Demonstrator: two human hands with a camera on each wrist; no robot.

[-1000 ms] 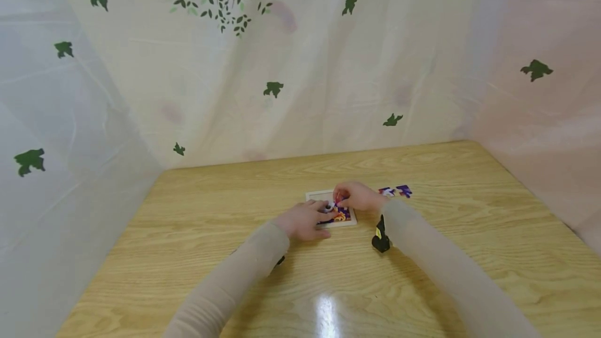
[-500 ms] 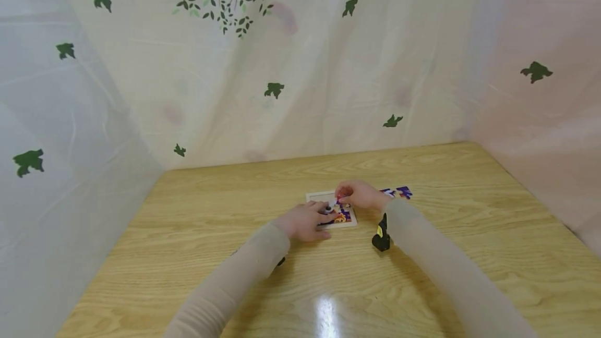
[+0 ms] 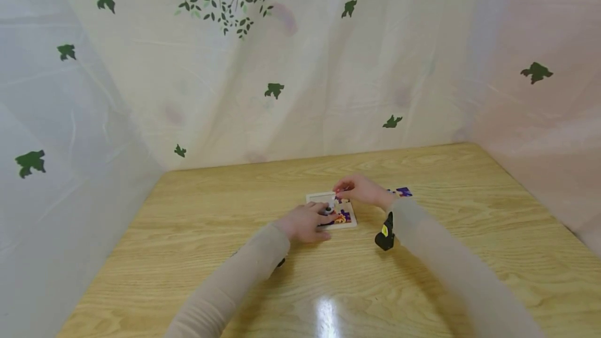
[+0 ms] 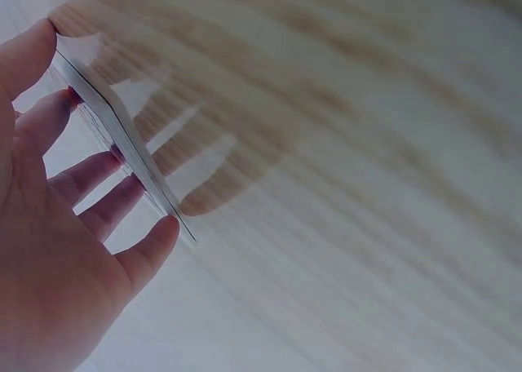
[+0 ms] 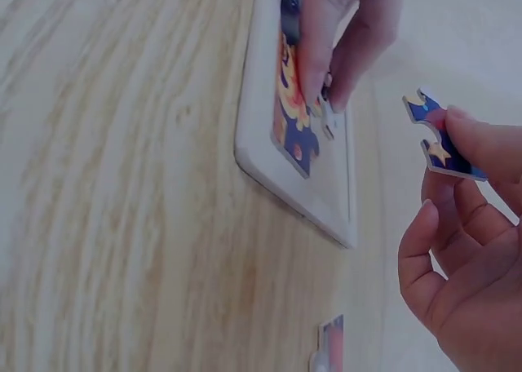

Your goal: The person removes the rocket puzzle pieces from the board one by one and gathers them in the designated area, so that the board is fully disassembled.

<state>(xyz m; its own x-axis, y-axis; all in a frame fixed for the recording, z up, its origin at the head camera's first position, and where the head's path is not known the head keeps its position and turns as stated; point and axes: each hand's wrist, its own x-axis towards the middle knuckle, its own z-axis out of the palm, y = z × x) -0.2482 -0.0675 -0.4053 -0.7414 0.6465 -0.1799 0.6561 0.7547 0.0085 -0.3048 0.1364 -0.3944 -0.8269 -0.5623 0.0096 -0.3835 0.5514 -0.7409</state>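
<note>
A small white-framed puzzle tray (image 3: 346, 226) lies on the table, partly filled with colourful jigsaw pieces (image 5: 292, 103). Across its left side rests my left hand (image 3: 305, 223), fingers spread over the pieces and the frame; in the left wrist view the thumb and fingertips touch the tray's edge (image 4: 122, 127). Over the tray's far right corner, my right hand (image 3: 360, 191) pinches a dark blue puzzle piece (image 5: 440, 152) with a yellow star between thumb and fingers. In the right wrist view this piece is held clear of the tray. My left hand hides part of the picture.
Loose puzzle pieces (image 3: 405, 192) lie on the table right of the tray, partly behind my right wrist. One loose piece (image 5: 331, 343) shows low in the right wrist view. A pale curtain (image 3: 319, 77) with leaf and bird prints hangs behind the wooden table (image 3: 211, 207).
My right hand has shifted slightly away from me with the puzzle piece, uncovering more of the tray's right side. Its wrist now covers more of the loose pieces. My left hand stays in place.
</note>
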